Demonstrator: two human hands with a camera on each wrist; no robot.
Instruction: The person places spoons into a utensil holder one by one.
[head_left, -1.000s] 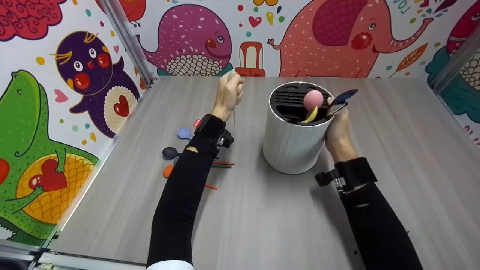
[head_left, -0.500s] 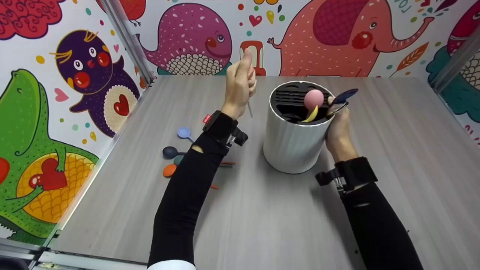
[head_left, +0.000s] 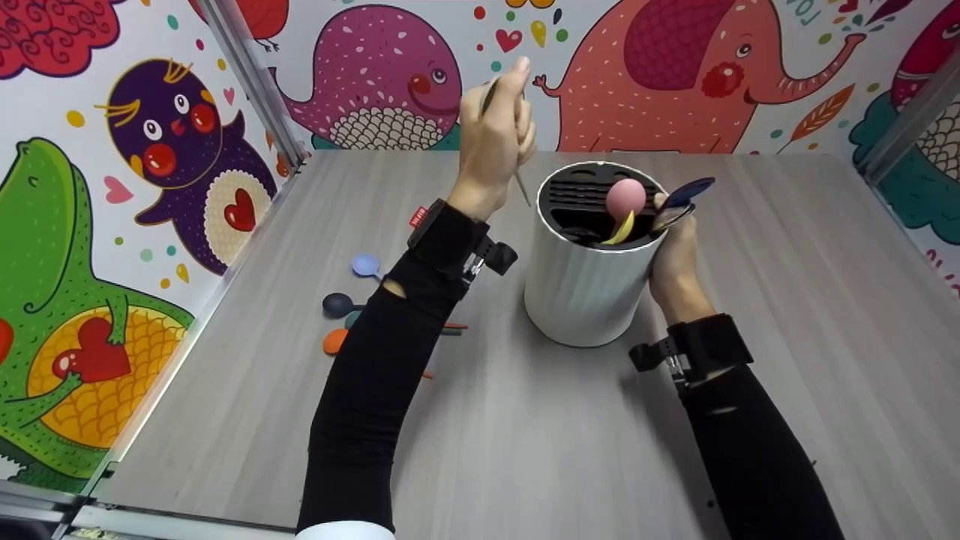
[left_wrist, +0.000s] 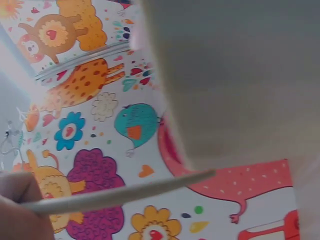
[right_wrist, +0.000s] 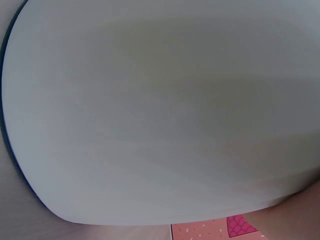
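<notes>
My left hand (head_left: 495, 139) is raised left of the white utensil holder (head_left: 581, 292) and grips a thin grey-beige utensil (left_wrist: 120, 195). Its slim handle points down out of the fist, close to the holder's rim; a dark curved edge shows by the thumb, and the fingers hide much of the rest. My right hand (head_left: 675, 255) holds the holder's right side just below the rim. In the holder's black slotted top stand a pink round-headed utensil (head_left: 625, 198) and a yellow one (head_left: 621, 229). A dark blue utensil (head_left: 686, 193) leans out over the right hand.
On the table left of the holder lie several spoons, partly covered by the left forearm: a light blue one (head_left: 365, 264), a dark one (head_left: 339, 304) and an orange one (head_left: 334, 342). Walls with cartoon animals enclose the table at the back and sides.
My left hand has risen and moved right, toward the holder, with the thin utensil in its grip. The right hand and the holder have stayed in place.
</notes>
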